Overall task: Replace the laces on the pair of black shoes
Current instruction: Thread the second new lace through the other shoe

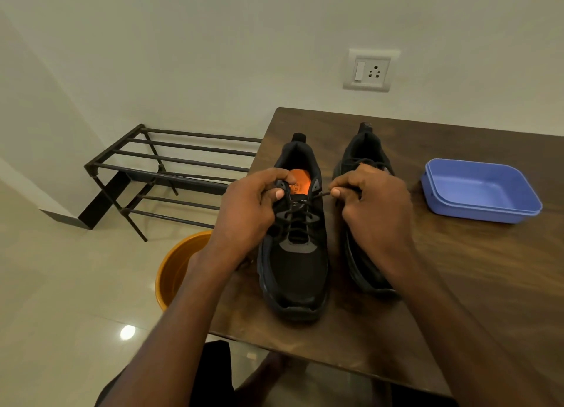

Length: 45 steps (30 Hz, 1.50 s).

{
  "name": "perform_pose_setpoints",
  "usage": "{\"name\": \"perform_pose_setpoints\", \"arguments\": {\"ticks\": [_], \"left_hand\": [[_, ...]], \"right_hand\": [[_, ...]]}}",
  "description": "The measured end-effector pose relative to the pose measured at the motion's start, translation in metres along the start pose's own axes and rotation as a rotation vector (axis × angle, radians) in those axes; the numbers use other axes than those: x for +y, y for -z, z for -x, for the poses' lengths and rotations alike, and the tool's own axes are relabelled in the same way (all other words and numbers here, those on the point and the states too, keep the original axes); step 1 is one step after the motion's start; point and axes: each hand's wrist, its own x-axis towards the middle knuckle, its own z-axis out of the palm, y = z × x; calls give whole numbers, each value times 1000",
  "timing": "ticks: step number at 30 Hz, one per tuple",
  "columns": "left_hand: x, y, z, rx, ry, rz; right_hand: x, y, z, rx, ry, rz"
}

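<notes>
Pale walls and a glossy tiled floor surrounded a dark wooden table (pixel 457 269) on which two black shoes stood side by side, toes toward the viewer. Both of the person's arms reached in from below.

The left shoe (pixel 294 266) sat near the table's left edge, its orange insole showing through the open collar. A black lace (pixel 297 215) crossed over its tongue through several rows of eyelets. The left hand (pixel 248 211) had its fingers curled at the top of the left side of the eyelets, apparently gripping the lace or the shoe's edge there. The right hand (pixel 374 205) pinched a lace end between thumb and forefinger and held it taut just to the right of the shoe's top eyelets. By the look of it, this shoe was laced nearly to the top, with the last eyelets and the tying left to do.

The right shoe (pixel 366 168) stood just beside it, largely hidden behind the right hand; a lace showed near its collar, but whether old or new could not be told.

A blue plastic tub (pixel 480 190) rested to the right on the table. On the floor stood an orange bucket (pixel 178 269) and a black metal shoe rack (pixel 171 168).
</notes>
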Motion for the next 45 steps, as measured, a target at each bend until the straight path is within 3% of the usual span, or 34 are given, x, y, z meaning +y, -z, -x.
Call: {"name": "perform_pose_setpoints", "arguments": {"ticks": [6,10,13,15,17,22,24,27,30,33,36,38,40,45], "left_hand": [[2,3,1,-13,5,-22],[-2,5,0,12,-18,-68],[-1,4,-2,160,-60,-92],[5,4,-3,178,-72,110],[16,3,0,80,6,400],[27,5,1,-180,163,850],[25,10,-1,-270,186,886],[21,14,0,-278,185,844],[17,16,-1,-200,179,848],[13,13,-2,-86,160,640],[14,9,-1,-57,128,563],[14,8,0,-17,123,569],[13,7,0,35,117,557],[5,5,-4,106,101,568]], "right_hand": [[-4,0,2,51,-24,42],[-10,14,-2,-173,-32,-34],[-25,32,0,-297,-14,-318],[-40,40,3,-356,18,-568],[-52,42,4,-381,37,-740],[-62,40,-1,-285,42,-907],[-58,37,-4,-143,-20,-870],[-43,32,-8,37,-115,-650],[-28,29,-7,38,-139,-362],[-27,23,-4,44,-13,99],[-40,15,-3,-45,193,-57],[-46,9,0,-134,187,-291],[-47,6,0,-122,116,-423],[-40,0,-7,-49,27,-296]]}}
